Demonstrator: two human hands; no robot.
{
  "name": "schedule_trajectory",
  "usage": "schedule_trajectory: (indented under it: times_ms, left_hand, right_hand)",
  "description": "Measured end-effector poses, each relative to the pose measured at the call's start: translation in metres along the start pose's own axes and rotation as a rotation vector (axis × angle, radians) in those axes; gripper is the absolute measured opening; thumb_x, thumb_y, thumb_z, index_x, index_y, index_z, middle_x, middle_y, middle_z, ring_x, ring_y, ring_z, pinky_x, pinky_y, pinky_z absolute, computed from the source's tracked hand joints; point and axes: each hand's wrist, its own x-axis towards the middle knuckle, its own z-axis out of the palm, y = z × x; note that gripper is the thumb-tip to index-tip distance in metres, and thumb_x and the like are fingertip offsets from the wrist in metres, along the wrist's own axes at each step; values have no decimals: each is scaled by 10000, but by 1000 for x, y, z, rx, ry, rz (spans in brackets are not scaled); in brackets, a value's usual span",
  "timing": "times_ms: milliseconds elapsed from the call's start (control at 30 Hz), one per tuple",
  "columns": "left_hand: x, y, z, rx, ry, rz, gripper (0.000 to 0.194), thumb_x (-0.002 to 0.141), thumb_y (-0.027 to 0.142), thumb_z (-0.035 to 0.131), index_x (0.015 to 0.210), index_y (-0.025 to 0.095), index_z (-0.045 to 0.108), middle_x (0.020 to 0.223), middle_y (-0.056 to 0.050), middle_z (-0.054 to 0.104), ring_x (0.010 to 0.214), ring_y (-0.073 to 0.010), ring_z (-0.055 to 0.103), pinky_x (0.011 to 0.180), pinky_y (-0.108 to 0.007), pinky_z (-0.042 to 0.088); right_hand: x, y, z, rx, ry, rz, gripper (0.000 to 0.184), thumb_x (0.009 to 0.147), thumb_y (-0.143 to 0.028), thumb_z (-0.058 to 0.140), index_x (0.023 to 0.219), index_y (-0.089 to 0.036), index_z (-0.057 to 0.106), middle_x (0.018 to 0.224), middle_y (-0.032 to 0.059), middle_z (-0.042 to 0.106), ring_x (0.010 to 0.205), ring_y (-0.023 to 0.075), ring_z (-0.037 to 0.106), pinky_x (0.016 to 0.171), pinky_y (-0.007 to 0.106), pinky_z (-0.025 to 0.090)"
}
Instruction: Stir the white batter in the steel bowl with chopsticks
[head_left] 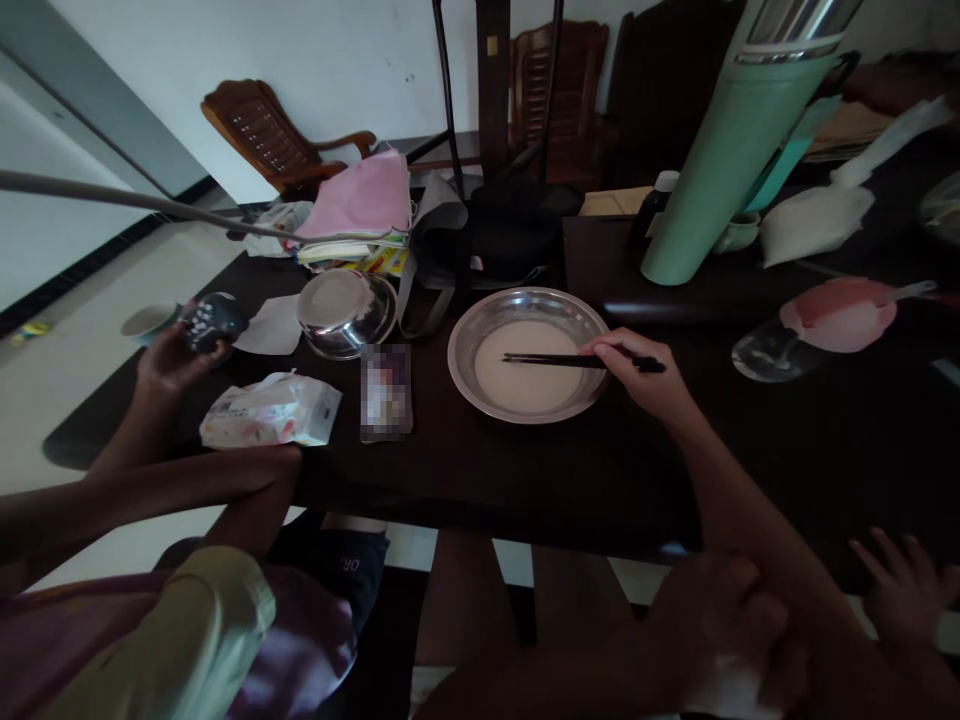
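My right hand (pixel 637 375) grips a pair of dark chopsticks (pixel 551 361) above a wide metal basin (pixel 463 375). Pale, milky liquid (pixel 525 385) lies in the basin, and the chopstick tips are over its middle. My left hand (pixel 720 620) is low in the view, below the table edge, beside my right forearm. Its fingers look curled, but the spot is dark and I cannot see what they hold, if anything. Whether it touches the forearm is unclear.
At left, another person's hand (pixel 169 355) holds a dark rounded object (pixel 215 322). A small hand (pixel 904 580) shows at far right. Nearby are an upturned metal bowl (pixel 341 305), tissue pack (pixel 270 412), green thermos (pixel 739 150), clear jug with pink lid (pixel 844 315) and white bag (pixel 817 220).
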Motion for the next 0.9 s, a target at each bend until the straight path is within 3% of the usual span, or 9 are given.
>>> schedule_trajectory:
  times_ms: [67, 200, 267, 367, 467, 567, 667, 800, 900]
  left_hand:
    - [-7, 2, -13, -80, 17, -17, 214, 863, 381, 659, 768, 190, 647, 677, -39, 663, 627, -155, 652, 583, -298, 560]
    - [-3, -18, -80, -175, 405, -35, 152, 939, 331, 571, 975, 197, 634, 759, -18, 720, 701, -154, 689, 644, -317, 543]
    - [8, -44, -126, -76, 560, -195, 182, 970, 305, 511, 1048, 228, 657, 910, -75, 729, 866, -206, 684, 774, -380, 559]
    - [30, -100, -192, -20, 878, -412, 202, 986, 244, 514, 1093, 261, 685, 1150, -69, 695, 1133, -210, 634, 1009, -380, 494]
    - [57, -163, -240, -256, 1096, -771, 219, 991, 289, 507, 1152, 265, 653, 1340, -50, 653, 1295, -194, 570, 1064, -323, 452]
    - [83, -218, -265, -650, 999, -1037, 279, 1018, 342, 422, 1090, 233, 668, 1353, -74, 677, 1297, -221, 602, 1075, -365, 466]
    - [102, -255, -266, -860, 884, -1146, 331, 1026, 371, 417, 976, 187, 687, 1217, -115, 741, 1245, -233, 646, 1070, -365, 482]
    - [113, -276, -250, -1101, 646, -1162, 379, 1027, 340, 390, 916, 163, 706, 963, -103, 786, 1143, -265, 706, 1027, -408, 525]
    - [113, -280, -241, -1124, 588, -1182, 322, 986, 321, 459, 845, 167, 704, 841, -82, 780, 1069, -273, 737, 996, -412, 548]
  right_hand:
    - [1, 3, -3, -23, 64, -8, 143, 930, -336, 644, 863, -263, 749, 884, 16, 783, 847, 194, 731, 778, 363, 565]
    - [5, 6, -18, 38, 264, 19, 232, 949, -440, 639, 814, -264, 708, 746, 7, 733, 729, 199, 744, 706, 354, 565]
    - [6, 6, -23, 91, 310, 47, 285, 949, -500, 632, 803, -266, 704, 640, -10, 690, 615, 189, 721, 644, 341, 552]
    - [5, 4, -21, 146, 201, 74, 331, 939, -554, 628, 804, -265, 718, 608, -11, 696, 569, 181, 696, 622, 336, 549]
    - [3, 2, -9, 98, 41, 40, 312, 942, -518, 631, 803, -259, 734, 742, 14, 762, 714, 191, 726, 706, 349, 563]
    - [3, 4, -3, -11, 10, -8, 241, 946, -434, 631, 829, -260, 751, 841, 19, 776, 821, 197, 716, 781, 368, 548]
    - [5, 9, -13, -27, 160, -10, 222, 938, -427, 643, 821, -261, 733, 824, 14, 757, 796, 199, 721, 760, 365, 545]
    - [8, 11, -31, 60, 359, 41, 315, 944, -526, 629, 789, -260, 698, 654, -12, 682, 589, 182, 706, 637, 346, 539]
    - [7, 8, -29, 89, 271, 82, 329, 945, -540, 625, 798, -259, 716, 600, -16, 680, 565, 181, 697, 649, 353, 550]
